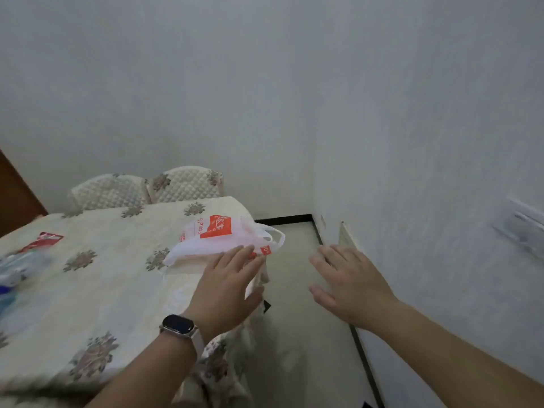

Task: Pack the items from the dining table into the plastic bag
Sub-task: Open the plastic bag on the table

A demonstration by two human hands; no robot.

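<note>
A white plastic bag (217, 235) with red print lies flat near the right edge of the dining table (97, 290), its handles hanging past the edge. My left hand (226, 287), a watch on its wrist, reaches over the table corner with straight fingers whose tips touch the bag's near edge. My right hand (350, 284) hovers open over the floor to the right of the table, holding nothing. At the table's left edge lie a red packet (44, 240) and blurred blue-and-clear packaged items (17, 272).
The table wears a cream floral quilted cloth. Two padded chairs (147, 188) stand at its far side. A white wall (441, 172) runs close on the right, leaving a narrow strip of floor (297, 290) between it and the table.
</note>
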